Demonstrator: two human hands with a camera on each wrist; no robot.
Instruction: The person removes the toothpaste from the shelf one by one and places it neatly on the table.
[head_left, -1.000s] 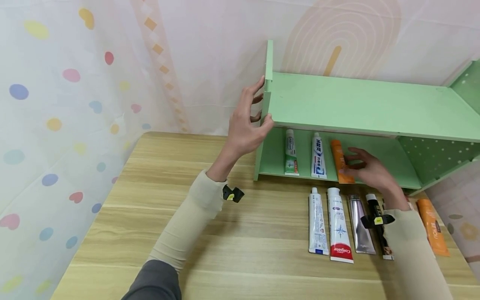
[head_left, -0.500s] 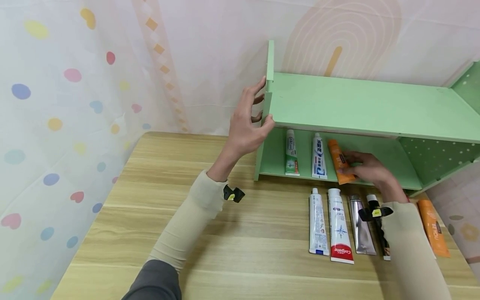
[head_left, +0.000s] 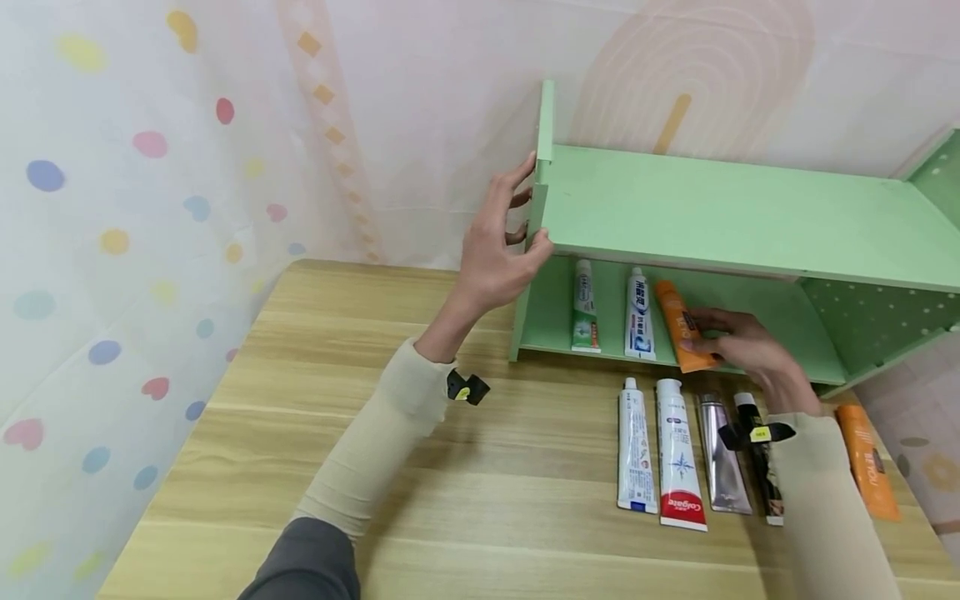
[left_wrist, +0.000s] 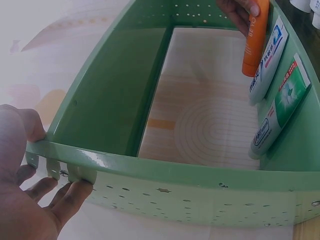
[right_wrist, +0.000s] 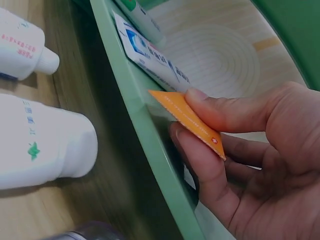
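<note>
My right hand (head_left: 738,342) pinches the crimped lower end of an orange tube (head_left: 681,321) between thumb and fingers. In the head view this tube leans slightly on the lower level of a green shelf (head_left: 720,208). Its flat end shows in the right wrist view (right_wrist: 187,117). To its left on the same level lie a white-and-blue toothpaste tube (head_left: 640,317) and a green-and-white toothpaste tube (head_left: 585,308). My left hand (head_left: 495,246) grips the shelf's left side panel, thumb at the front edge, fingers against the outer face.
On the wooden table (head_left: 420,492) before the shelf lie a white tube (head_left: 636,450), a red-and-white Colgate tube (head_left: 680,458), a silver tube (head_left: 722,458) and a black tube (head_left: 761,467), partly covered by my right wrist. Another orange tube (head_left: 870,467) lies farther right.
The orange tube's cap end has swung a little to the left, so it tilts more. My right hand has closed in on its lower end. My left hand stays on the panel.
</note>
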